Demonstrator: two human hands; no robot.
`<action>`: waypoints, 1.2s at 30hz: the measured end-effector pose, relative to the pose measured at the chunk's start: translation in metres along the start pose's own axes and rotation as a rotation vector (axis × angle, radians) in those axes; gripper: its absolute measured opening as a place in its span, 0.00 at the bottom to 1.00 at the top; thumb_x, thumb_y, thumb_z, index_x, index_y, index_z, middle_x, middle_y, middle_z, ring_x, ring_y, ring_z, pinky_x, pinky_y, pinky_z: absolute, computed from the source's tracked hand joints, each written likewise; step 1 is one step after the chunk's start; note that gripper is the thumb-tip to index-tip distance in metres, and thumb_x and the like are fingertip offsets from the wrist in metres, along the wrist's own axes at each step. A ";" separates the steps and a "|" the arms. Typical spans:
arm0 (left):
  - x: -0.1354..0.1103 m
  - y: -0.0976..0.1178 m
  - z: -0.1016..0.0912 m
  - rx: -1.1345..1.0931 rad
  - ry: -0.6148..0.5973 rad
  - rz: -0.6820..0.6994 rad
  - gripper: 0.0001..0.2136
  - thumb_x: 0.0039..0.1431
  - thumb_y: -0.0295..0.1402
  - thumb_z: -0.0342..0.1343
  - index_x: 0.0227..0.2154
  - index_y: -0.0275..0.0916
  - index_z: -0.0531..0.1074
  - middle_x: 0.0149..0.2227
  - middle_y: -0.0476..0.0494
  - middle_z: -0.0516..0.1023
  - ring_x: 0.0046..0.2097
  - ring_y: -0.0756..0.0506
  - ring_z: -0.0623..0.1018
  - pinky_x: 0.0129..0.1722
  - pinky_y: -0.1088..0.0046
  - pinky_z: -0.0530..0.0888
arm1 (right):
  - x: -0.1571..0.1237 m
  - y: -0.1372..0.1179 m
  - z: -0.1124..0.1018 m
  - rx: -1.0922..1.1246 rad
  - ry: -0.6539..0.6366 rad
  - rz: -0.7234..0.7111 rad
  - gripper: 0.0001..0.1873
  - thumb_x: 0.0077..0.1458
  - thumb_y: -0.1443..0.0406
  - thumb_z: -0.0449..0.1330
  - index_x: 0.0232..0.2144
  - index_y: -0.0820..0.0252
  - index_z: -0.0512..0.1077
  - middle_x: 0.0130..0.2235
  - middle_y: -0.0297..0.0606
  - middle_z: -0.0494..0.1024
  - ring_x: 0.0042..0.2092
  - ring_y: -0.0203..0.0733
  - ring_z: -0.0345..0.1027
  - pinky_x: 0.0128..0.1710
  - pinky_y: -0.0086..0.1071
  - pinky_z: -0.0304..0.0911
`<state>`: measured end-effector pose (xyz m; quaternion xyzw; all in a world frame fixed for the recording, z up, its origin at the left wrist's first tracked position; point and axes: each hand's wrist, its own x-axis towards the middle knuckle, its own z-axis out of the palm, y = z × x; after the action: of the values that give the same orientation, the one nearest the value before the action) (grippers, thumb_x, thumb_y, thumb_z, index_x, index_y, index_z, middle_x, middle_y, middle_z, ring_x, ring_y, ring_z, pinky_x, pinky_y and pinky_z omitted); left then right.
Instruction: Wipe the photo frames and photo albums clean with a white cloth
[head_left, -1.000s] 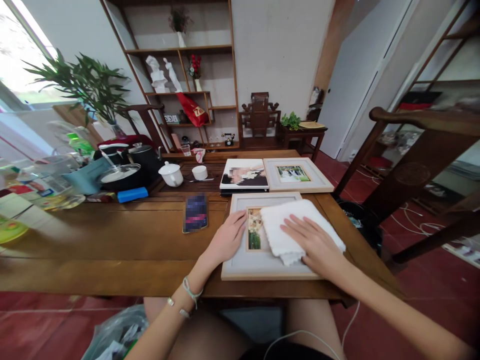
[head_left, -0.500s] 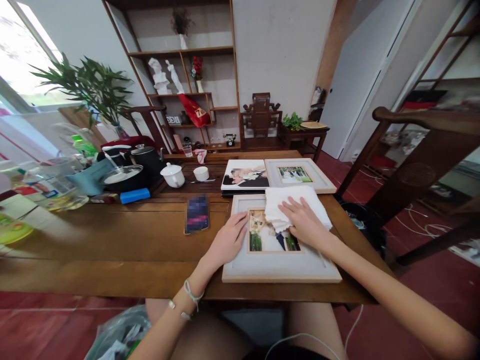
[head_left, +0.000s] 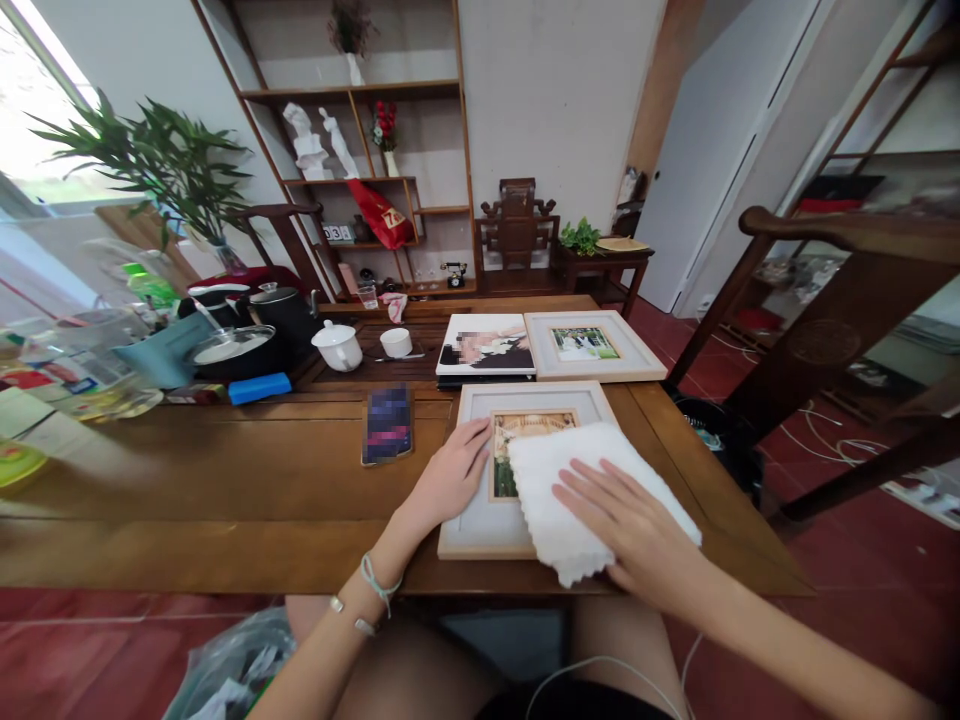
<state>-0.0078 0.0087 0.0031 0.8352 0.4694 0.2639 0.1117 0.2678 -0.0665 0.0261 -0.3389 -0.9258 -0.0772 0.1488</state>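
Observation:
A light wood picture frame [head_left: 480, 545] with a white mat lies flat near the table's front edge. My left hand [head_left: 450, 475] rests on its left side, fingers stretched flat towards the inner opening. On the frame's right part lies a white cloth [head_left: 540, 510], which hides much of the photo and the lower right corner. My right hand [head_left: 630, 530] is spread flat on top of this cloth, fingers extended and pressing on it. Its thumb is hidden.
Behind lie another framed photo [head_left: 652, 362] and a photo panel [head_left: 487, 345]. A phone [head_left: 387, 425] is left of my left hand. A lidded white cup [head_left: 337, 347], a small white cup [head_left: 396, 343] and a blue block [head_left: 259, 389] sit farther left. A wooden chair [head_left: 825, 320] stands right.
My right hand and the white cloth have moved down towards me, from the frame's upper right to its lower right. The upper photo now shows. My left hand stays on the frame.

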 end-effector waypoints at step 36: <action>-0.001 0.006 0.000 0.013 0.011 -0.054 0.18 0.67 0.33 0.43 0.57 0.35 0.66 0.61 0.36 0.65 0.63 0.40 0.63 0.63 0.56 0.62 | 0.013 0.054 -0.003 -0.209 -0.013 0.261 0.36 0.42 0.78 0.53 0.57 0.66 0.66 0.61 0.47 0.68 0.66 0.58 0.51 0.64 0.59 0.46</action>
<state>-0.0040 0.0050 0.0055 0.8215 0.4941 0.2622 0.1106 0.2941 -0.0185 0.0354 -0.4702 -0.8619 -0.1507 0.1155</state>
